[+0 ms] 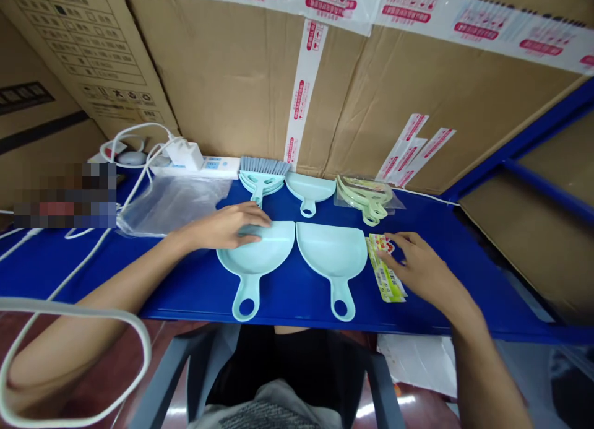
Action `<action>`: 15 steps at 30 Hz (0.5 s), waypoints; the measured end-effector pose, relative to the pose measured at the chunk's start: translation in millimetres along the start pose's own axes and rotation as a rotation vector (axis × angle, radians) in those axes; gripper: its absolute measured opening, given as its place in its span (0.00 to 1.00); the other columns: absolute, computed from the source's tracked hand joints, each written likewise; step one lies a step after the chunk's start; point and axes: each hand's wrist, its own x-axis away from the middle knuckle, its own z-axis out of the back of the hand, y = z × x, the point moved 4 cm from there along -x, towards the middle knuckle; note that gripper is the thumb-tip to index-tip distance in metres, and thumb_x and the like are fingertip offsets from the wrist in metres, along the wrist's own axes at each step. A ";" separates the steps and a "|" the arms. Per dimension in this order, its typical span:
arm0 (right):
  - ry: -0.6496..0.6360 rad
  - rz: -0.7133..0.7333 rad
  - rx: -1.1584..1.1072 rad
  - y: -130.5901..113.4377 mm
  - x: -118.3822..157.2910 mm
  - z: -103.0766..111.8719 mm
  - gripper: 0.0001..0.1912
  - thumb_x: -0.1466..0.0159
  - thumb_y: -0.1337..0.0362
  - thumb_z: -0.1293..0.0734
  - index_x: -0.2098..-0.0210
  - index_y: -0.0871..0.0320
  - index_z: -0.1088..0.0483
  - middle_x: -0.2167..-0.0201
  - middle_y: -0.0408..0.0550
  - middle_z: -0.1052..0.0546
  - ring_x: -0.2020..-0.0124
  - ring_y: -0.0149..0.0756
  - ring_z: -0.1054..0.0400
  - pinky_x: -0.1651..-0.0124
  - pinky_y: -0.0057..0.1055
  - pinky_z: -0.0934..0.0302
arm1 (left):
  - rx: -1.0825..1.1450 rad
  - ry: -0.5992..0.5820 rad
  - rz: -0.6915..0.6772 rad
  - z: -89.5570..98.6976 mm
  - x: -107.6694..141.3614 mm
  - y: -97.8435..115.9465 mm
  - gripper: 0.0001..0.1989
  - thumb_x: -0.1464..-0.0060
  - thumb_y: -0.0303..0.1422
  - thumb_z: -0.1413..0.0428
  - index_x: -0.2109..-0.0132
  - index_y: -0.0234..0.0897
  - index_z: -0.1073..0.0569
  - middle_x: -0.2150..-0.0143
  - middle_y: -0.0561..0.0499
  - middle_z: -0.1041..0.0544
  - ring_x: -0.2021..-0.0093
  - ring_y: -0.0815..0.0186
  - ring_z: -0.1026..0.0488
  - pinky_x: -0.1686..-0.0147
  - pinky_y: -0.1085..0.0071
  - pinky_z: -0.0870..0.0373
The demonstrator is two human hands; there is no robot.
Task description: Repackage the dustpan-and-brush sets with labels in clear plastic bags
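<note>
1. One tall cardboard wall (241,76) stands behind; its tape carries red Chinese print, too small to read.
2. Blue table (288,299) beneath everything.
3. Two pale-blue dustpans (257,255) (331,255) lie side by side near the front edge, handles towards the person. They look light, smooth and fairly stiff, likely a little slippery; the looped handles seem the best hold. The left hand (227,226) is half open over the left pan, thumb inside; whether it grips is unclear.
4. Behind, a grey-bristled brush (263,164) lies with stacked pans, beside a single pan (312,190) and a wrapped green set (366,197). Bristles should flex; the wrap may slide.
5. Smallest, yellow-green printed cards (387,280) lie right of the pans, thin and bendable, best pinched by an edge. The right hand (422,268), partly open, has fingertips at them; a pinch cannot be confirmed. No brand is legible.
</note>
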 end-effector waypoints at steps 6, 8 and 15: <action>-0.130 -0.068 0.083 -23.6 -9.5 -19.8 0.29 0.29 0.55 0.34 0.30 0.55 0.33 0.36 0.66 0.31 0.34 0.63 0.35 0.49 0.50 0.27 | -0.020 0.021 0.007 -1.8 0.1 0.7 0.13 0.34 0.35 0.38 0.44 0.42 0.18 0.44 0.46 0.17 0.43 0.53 0.23 0.40 0.55 0.27; -0.119 -0.086 0.082 -24.4 -13.8 -18.4 0.25 0.29 0.58 0.35 0.34 0.55 0.30 0.39 0.65 0.31 0.35 0.62 0.34 0.50 0.49 0.28 | -0.033 0.025 -0.011 -2.6 -0.5 2.3 0.13 0.34 0.34 0.39 0.45 0.42 0.19 0.44 0.46 0.17 0.43 0.53 0.22 0.39 0.55 0.28; -0.036 -0.102 0.133 -22.8 -2.9 -7.6 0.20 0.29 0.61 0.36 0.39 0.55 0.26 0.42 0.65 0.28 0.41 0.64 0.31 0.56 0.49 0.27 | -0.045 0.013 -0.019 -4.9 -1.8 2.0 0.13 0.33 0.34 0.40 0.43 0.40 0.20 0.42 0.45 0.18 0.41 0.52 0.23 0.40 0.54 0.28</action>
